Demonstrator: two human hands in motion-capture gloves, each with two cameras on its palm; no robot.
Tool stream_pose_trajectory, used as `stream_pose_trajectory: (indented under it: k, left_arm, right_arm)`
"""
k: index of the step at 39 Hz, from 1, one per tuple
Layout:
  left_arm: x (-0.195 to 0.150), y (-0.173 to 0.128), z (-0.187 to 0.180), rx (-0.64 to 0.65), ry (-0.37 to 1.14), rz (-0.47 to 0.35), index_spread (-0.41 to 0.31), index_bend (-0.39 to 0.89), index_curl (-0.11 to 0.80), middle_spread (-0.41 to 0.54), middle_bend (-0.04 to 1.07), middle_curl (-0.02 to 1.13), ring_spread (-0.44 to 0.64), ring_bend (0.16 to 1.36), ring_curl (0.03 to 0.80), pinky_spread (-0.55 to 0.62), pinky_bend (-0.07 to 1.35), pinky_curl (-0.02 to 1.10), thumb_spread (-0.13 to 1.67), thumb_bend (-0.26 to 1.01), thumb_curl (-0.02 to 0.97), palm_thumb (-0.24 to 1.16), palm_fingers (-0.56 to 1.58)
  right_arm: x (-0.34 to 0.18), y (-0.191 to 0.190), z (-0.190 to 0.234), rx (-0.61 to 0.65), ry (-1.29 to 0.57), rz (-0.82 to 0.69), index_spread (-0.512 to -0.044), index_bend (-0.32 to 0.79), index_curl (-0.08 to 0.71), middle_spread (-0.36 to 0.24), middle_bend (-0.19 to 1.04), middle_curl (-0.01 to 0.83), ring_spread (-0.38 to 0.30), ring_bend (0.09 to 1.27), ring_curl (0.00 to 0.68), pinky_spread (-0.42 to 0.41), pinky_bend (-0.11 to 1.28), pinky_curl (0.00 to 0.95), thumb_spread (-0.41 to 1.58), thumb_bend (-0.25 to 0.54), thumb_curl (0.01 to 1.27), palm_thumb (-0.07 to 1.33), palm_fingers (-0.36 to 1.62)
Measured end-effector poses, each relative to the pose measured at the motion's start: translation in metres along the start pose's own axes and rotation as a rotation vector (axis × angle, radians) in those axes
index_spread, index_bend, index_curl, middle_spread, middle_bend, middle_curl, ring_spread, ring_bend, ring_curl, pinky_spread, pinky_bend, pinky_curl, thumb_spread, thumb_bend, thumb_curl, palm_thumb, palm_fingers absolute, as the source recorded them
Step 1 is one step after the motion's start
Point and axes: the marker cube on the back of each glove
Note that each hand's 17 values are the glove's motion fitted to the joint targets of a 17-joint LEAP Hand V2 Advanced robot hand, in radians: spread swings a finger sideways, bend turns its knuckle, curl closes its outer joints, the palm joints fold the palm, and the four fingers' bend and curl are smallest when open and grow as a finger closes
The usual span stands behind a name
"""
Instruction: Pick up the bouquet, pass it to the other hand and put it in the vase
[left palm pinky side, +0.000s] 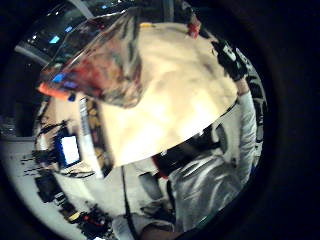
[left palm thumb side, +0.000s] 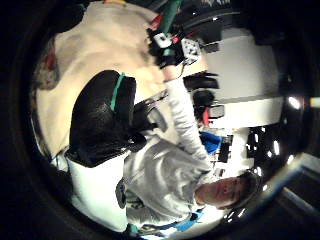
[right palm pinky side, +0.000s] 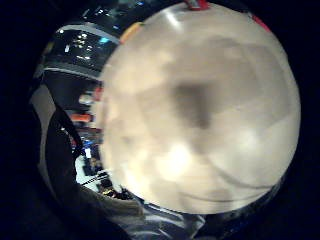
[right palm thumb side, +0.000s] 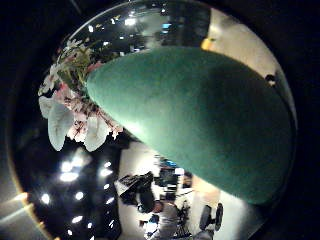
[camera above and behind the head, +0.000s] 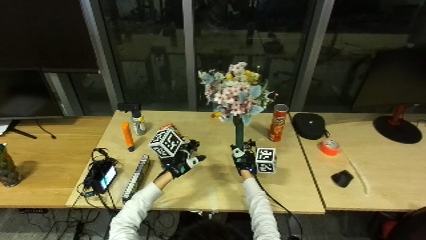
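Light wooden table in front of dark floor-to-ceiling windows; a second table adjoins it on the person's right; a third, lower one sits on the left.

Bouquet upright over the middle of the table, its green stem wrap running straight down into the right hand; that hand's fingers are curled round the base of the wrap, bouquet held clear of the surface. Left hand just beside it at table height, apart from the bouquet, fingers loosely spread, holding nothing.

Bouquet: pink and white blossoms with pale blue-green leaves and a few yellow flowers, rounded head; right thumb side palm view shows the green wrap close to the palm with blossoms at its far end.

Smaller items: black pouch; red crisp can near the bouquet; orange tube; small bottle; orange tape roll; vase not identifiable in any view.
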Motion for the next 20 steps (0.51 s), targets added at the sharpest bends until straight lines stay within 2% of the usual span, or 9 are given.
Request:
stream_pose_trajectory:
  k: [4, 9, 15, 20]
  left_arm:
    - [0.013, -0.032, 0.002, 0.105, 0.238, 0.019, -0.01, 0.24, 0.441, 0.102, 0.2, 0.4, 0.32, 0.32, 0.29, 0.34, 0.15, 0.18, 1.2, -0.01, 0.322, 0.41, 0.46]
    - [0.037, -0.077, 0.006, 0.221, 0.509, 0.045, 0.016, 0.18, 0.43, 0.122, 0.18, 0.4, 0.31, 0.35, 0.301, 0.33, 0.17, 0.2, 1.16, -0.01, 0.338, 0.44, 0.43]
    - [0.081, -0.105, 0.011, 0.277, 0.659, 0.098, 0.055, 0.08, 0.381, 0.165, 0.18, 0.4, 0.31, 0.42, 0.322, 0.33, 0.22, 0.23, 1.09, -0.02, 0.356, 0.48, 0.34]
    - [0.116, -0.122, 0.017, 0.248, 0.706, 0.174, 0.062, 0.09, 0.347, 0.142, 0.23, 0.4, 0.28, 0.45, 0.319, 0.29, 0.23, 0.25, 1.04, -0.02, 0.363, 0.49, 0.41]
  right_arm:
    - [-0.021, -0.002, 0.002, 0.035, -0.15, -0.115, -0.218, 0.52, 0.463, -0.16, 0.85, 0.64, -0.189, 1.03, 0.58, -0.211, 0.81, 0.512, 0.99, 0.032, 0.45, 1.01, 1.42]
    - [-0.046, 0.013, 0.011, -0.119, -0.402, -0.12, -0.218, 0.52, 0.49, -0.154, 0.88, 0.648, -0.185, 1.07, 0.592, -0.205, 0.84, 0.536, 0.92, 0.006, 0.49, 1.02, 1.39]
    - [-0.055, 0.027, 0.025, -0.123, -0.446, -0.233, -0.219, 0.53, 0.518, -0.146, 0.9, 0.652, -0.181, 1.08, 0.601, -0.201, 0.86, 0.557, 0.87, -0.011, 0.53, 1.03, 1.37]
    - [-0.054, 0.034, 0.048, -0.002, -0.42, -0.415, -0.216, 0.52, 0.537, -0.142, 0.92, 0.652, -0.179, 1.1, 0.604, -0.199, 0.86, 0.57, 0.86, -0.01, 0.56, 1.04, 1.36]
